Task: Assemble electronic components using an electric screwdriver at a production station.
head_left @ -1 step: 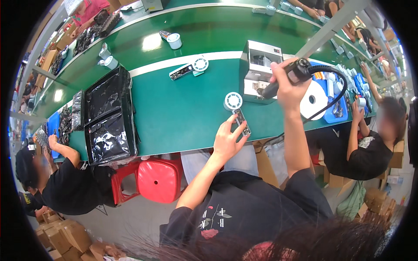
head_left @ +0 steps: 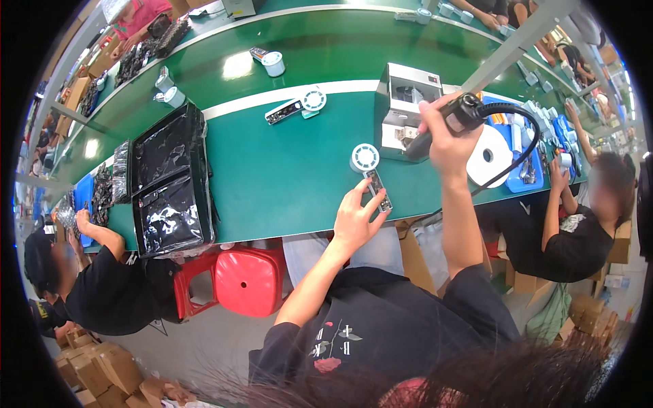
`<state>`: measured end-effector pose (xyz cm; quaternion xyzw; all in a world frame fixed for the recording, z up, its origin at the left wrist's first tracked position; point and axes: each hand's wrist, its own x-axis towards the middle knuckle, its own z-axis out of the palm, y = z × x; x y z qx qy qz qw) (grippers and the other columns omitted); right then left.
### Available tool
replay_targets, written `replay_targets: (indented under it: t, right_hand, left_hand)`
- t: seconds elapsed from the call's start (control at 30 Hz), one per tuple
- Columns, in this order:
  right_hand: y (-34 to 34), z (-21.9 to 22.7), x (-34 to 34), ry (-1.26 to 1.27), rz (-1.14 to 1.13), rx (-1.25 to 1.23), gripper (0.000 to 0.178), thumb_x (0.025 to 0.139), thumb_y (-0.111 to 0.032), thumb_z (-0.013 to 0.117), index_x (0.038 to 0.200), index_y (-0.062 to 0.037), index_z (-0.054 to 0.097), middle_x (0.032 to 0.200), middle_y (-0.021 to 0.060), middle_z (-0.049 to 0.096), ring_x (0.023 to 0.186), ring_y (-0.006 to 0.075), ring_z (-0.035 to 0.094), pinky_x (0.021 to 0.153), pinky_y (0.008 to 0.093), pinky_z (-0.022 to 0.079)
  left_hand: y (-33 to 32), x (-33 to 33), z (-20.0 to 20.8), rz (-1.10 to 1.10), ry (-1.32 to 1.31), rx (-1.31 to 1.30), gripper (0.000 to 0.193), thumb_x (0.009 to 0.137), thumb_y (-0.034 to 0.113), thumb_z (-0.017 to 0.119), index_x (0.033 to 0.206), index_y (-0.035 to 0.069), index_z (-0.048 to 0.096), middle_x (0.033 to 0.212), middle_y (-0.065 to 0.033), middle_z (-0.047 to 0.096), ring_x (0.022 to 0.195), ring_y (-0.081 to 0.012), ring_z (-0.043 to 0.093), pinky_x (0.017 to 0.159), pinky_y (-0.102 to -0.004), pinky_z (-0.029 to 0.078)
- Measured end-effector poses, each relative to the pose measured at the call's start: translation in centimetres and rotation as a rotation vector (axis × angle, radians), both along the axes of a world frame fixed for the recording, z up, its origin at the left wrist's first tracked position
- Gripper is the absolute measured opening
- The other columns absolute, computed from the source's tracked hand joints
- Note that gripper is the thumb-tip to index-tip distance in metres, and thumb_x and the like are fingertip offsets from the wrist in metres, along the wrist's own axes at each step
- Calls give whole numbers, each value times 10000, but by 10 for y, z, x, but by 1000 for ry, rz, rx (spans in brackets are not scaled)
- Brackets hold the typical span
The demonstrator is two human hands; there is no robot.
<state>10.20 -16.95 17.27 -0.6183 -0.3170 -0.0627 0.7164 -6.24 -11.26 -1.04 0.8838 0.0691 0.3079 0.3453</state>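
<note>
Near the green tabletop (head_left: 272, 183)'s front edge, your part-closed left hand (head_left: 355, 221) is holding the pale-blue, round-headed plastic fan (head_left: 365, 158), ideally pressing it flat, while your curled right hand (head_left: 450, 144) is gripping the black corded tool (head_left: 464, 115).

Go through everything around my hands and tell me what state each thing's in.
Near fan: lying on the green bench, handle insides exposed, left hand on the handle.
Corded tool: gripped in the right hand, apart from the near fan; on or off, can't tell.
Second fan: lying down, handle insides exposed, untouched.
Black tray: open-topped, black plastic inside.
Blue bin: open, holding parts.
</note>
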Motion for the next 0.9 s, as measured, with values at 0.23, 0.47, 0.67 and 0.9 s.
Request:
replay_targets:
  t: [0.23,0.47,0.67,0.9]
  right_hand:
    - [18,-4,-30,95,138,19,94,833,44,681,832,-3,599,664,53,618,572,127,613,549,253,483]
    - [27,-16,-36,130,132,1,114,837,16,710,819,-19,602,678,48,624,561,117,614,533,237,468]
    - [30,-26,-38,100,139,-12,113,837,16,704,807,-17,600,676,50,623,558,114,612,532,237,472]
    - [34,-37,-43,16,253,-83,142,818,-3,720,797,-30,583,668,23,599,563,90,603,504,220,457]
  left_hand:
    - [1,3,1,-14,-10,10,483,731,190,833,1182,106,685,1325,-189,530,993,-320,616,855,-422,533]
    - [-1,1,0,-17,-16,7,495,720,181,834,1185,106,682,1322,-191,530,991,-322,618,858,-421,533]
    - [0,-1,1,-17,-17,2,492,723,179,830,1185,104,679,1320,-197,529,997,-328,614,864,-423,530]
    - [0,0,0,-18,-14,8,486,724,183,830,1178,100,676,1321,-205,529,993,-336,613,859,-433,528]
